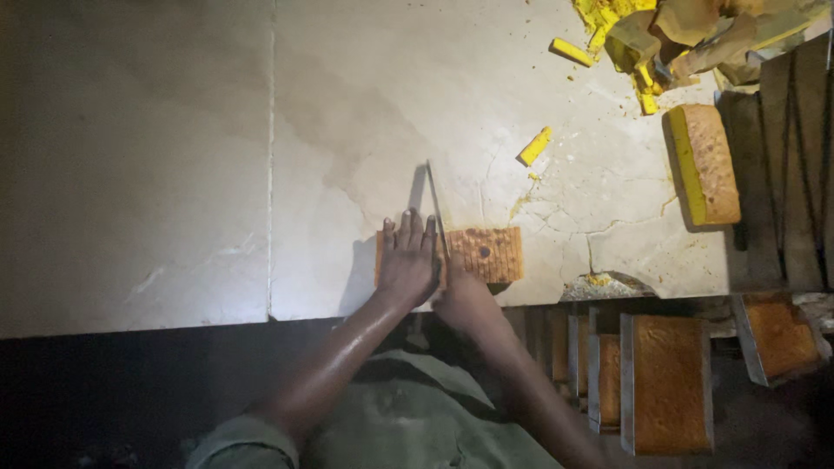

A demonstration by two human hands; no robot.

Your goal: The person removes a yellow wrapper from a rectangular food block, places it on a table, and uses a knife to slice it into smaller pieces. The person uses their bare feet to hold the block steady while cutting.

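I press my left hand (407, 260) flat, fingers spread, on the soft, crumbly orange-brown rectangular block (486, 254); my right hand (460, 295) fingers grip the thin metal blade (436, 208).

A pale stone worktop (174, 174) fills most of the view, brightly lit from above, with a straight seam (271, 156) running near to far and cracks (599, 217) toward the right. Its near edge drops into deep shadow over a dark floor (104, 408).
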